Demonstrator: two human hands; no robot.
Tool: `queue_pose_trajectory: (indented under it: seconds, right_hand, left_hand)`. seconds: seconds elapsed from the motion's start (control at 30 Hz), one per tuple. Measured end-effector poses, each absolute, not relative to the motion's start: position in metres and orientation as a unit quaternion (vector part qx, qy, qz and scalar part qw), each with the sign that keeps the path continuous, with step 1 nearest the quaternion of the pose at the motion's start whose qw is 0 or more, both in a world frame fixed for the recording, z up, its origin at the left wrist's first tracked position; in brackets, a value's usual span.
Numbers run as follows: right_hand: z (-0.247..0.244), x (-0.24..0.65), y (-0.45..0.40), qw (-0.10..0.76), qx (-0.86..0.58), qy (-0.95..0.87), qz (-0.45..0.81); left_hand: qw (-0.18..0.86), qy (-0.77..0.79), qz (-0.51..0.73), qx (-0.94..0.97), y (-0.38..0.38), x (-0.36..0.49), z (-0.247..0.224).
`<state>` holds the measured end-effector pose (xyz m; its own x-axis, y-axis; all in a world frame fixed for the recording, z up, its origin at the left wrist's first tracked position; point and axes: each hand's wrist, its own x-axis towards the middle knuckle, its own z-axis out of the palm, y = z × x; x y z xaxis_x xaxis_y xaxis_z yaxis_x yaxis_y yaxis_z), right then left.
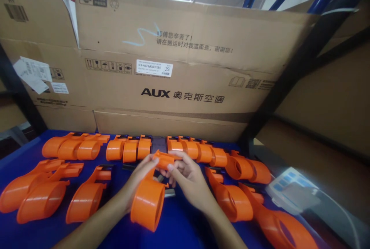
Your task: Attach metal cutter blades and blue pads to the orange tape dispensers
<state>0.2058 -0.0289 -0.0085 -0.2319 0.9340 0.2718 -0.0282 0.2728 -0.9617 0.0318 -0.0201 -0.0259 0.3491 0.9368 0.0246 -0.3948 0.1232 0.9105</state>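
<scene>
Between my hands is an orange plastic part with a wide round ring (146,202) at its lower end and a narrow, ribbed neck at its top. My left hand (141,174) grips the neck from the left, thumb on its face. My right hand (186,174) pinches the neck's right end between thumb and fingers. Some fingertips are hidden behind the part. Below my right fingers, a small grey metal-looking piece (170,192) lies on the blue surface, partly covered. Just behind my hands lies a dark, flat rectangular object (159,145).
Several similar orange parts stand in a back row (130,150) and at left (43,199) and right (234,202); some have black pieces at their necks. A white-and-blue box (295,191) sits far right. Cardboard (185,83) walls the back, beside a dark frame post (289,68).
</scene>
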Motion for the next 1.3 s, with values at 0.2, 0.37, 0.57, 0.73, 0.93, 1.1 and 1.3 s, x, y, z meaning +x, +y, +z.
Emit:
queue_pose_trajectory:
  seconds: [0.2,0.37,0.57,0.73,0.93,1.1,1.3]
  right_hand:
    - [0.005,0.228,-0.027,0.382,-0.442,-0.769,0.258]
    - [0.000,0.238,-0.029,0.151,-0.447,-0.861,0.190]
    - [-0.010,0.229,-0.030,0.083,-0.444,-0.873,0.183]
    - [-0.009,0.226,-0.029,0.102,-0.426,-0.884,0.161]
    - [0.000,0.226,-0.033,0.123,-0.453,-0.865,0.175]
    - [0.002,0.224,-0.034,0.160,-0.430,-0.866,0.201]
    - [0.000,0.226,-0.031,0.150,-0.435,-0.864,0.205]
  left_hand:
    - [0.661,0.358,0.528,0.396,-0.023,0.016,-0.014]
    - [0.639,0.365,0.556,0.387,-0.027,0.015,-0.009]
    - [0.629,0.369,0.567,0.384,-0.028,0.015,-0.012]
    - [0.616,0.376,0.580,0.379,-0.026,0.014,-0.015]
    - [0.627,0.379,0.566,0.377,-0.027,0.016,-0.011]
    - [0.614,0.398,0.572,0.371,-0.024,0.015,-0.012]
    - [0.605,0.400,0.579,0.372,-0.026,0.020,-0.018]
